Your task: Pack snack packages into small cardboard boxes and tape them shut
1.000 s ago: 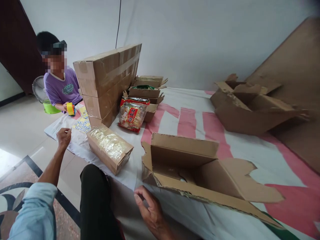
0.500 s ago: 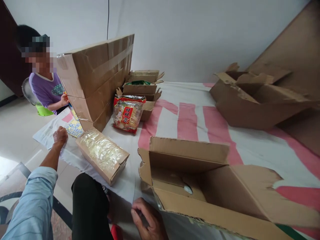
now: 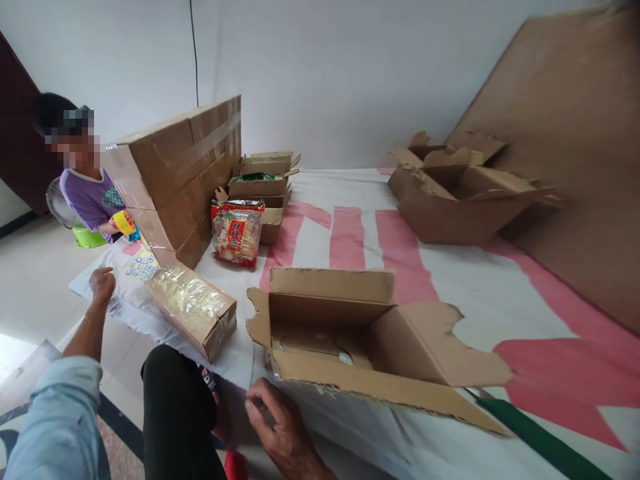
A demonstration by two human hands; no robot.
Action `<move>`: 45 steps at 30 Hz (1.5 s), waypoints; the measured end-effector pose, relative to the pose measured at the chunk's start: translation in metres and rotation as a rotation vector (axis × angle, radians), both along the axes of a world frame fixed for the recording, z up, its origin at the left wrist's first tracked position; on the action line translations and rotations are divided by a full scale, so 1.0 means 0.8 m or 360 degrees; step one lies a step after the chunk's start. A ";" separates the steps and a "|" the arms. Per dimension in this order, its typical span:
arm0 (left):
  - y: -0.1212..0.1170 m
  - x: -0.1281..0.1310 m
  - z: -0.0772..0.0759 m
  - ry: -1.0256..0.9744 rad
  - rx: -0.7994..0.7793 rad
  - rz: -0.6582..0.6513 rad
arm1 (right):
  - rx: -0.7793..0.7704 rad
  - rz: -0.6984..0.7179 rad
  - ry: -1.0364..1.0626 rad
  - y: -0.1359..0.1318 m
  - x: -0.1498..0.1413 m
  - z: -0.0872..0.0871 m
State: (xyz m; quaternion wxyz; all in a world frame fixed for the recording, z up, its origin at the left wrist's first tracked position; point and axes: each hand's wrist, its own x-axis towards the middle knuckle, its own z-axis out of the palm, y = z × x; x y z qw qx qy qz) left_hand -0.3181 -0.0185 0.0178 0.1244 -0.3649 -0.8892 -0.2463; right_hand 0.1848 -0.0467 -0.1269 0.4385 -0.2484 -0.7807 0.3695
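Note:
My left hand (image 3: 103,285) is closed at the white cloth's left edge, just left of a yellow sheet with blue patterns (image 3: 143,265). No object shows in its fingers. My right hand (image 3: 277,427) is loosely curled, thumb by forefinger, in front of the open cardboard box (image 3: 330,313); nothing shows in it either. That box has torn flaps and a small pale spot on its inner floor. Between my hands lies a long narrow carton (image 3: 193,307) topped with shiny clear tape. Behind it stands a red-and-clear snack bag (image 3: 236,233).
A tall taped stack of cartons (image 3: 175,180) rises at the left. Small open boxes (image 3: 265,193) stand behind the snack bag. Another torn open box (image 3: 450,213) and a large cardboard sheet (image 3: 565,147) are right. Across the corner sits a person in purple (image 3: 87,197), holding something yellow and blue.
The view has swung right, so things sit further left. My left hand has drawn away from the patterned sheet. The other person's yellow-and-blue item shows more. My right hand stays curled.

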 end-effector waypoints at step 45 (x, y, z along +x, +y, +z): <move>0.023 0.429 -0.125 -0.1437 0.0222 -0.1489 | -0.0699 -0.0203 0.0181 0.109 0.209 0.081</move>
